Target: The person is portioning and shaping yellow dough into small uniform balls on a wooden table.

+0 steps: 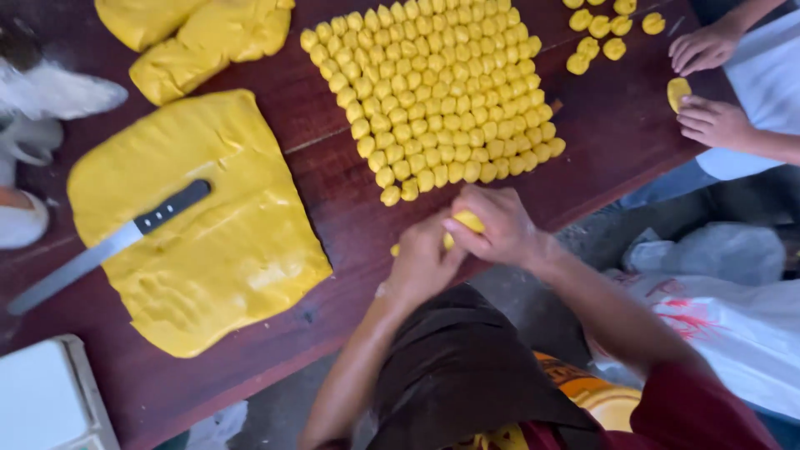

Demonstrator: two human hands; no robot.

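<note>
Yellow dough lump (467, 222) gripped between both hands: left hand (423, 260), right hand (498, 227), near dough-ball rows (433, 92).

bright yellow flattened dough slab (208, 242), yellow small dough pieces (433, 92) in neat rows, dark reddish-brown wooden table (600, 133), black-handled steel knife (108, 246), a white cloth, perhaps a plastic bag, with red marks (733, 325).

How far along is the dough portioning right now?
Done: a large block of small yellow dough pieces sits in tight rows on the wooden table. In hand: the left hand and right hand are pressed together around one dough piece. Left: the flat dough slab with a knife on it, plus dough lumps.
</note>
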